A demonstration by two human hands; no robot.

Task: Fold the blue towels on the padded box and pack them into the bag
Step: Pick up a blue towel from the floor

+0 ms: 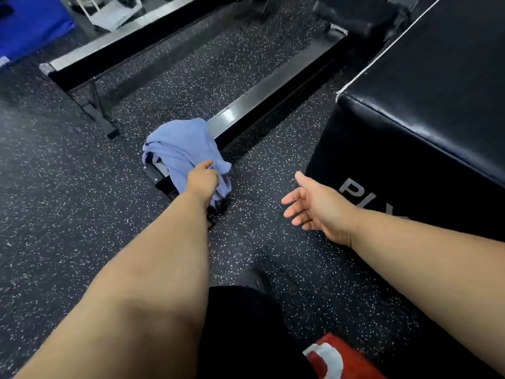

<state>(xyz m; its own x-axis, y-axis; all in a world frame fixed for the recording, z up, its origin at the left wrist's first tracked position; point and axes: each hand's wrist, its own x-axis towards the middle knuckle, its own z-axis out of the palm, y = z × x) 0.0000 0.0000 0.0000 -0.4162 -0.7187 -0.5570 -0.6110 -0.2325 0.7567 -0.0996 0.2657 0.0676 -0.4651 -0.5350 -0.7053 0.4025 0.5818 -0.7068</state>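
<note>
A crumpled light blue towel (181, 147) lies draped over the near end of a metal floor rail (262, 105). My left hand (203, 179) grips the towel at its lower right part, fingers curled into the cloth. To the right my right hand (314, 205) hovers above the floor, palm turned left and fingers spread, holding nothing. The black padded box (426, 110) stands at the right, its top bare in what shows. A red bag (341, 359) with a white mark shows at the bottom edge, partly cut off.
Speckled dark rubber floor (68, 187) surrounds everything. A second metal rail (136, 36) runs across the back left, with a blue mat (30, 26) and a white rack (109, 9) behind it. My dark-clothed leg (240, 324) shows at the bottom centre.
</note>
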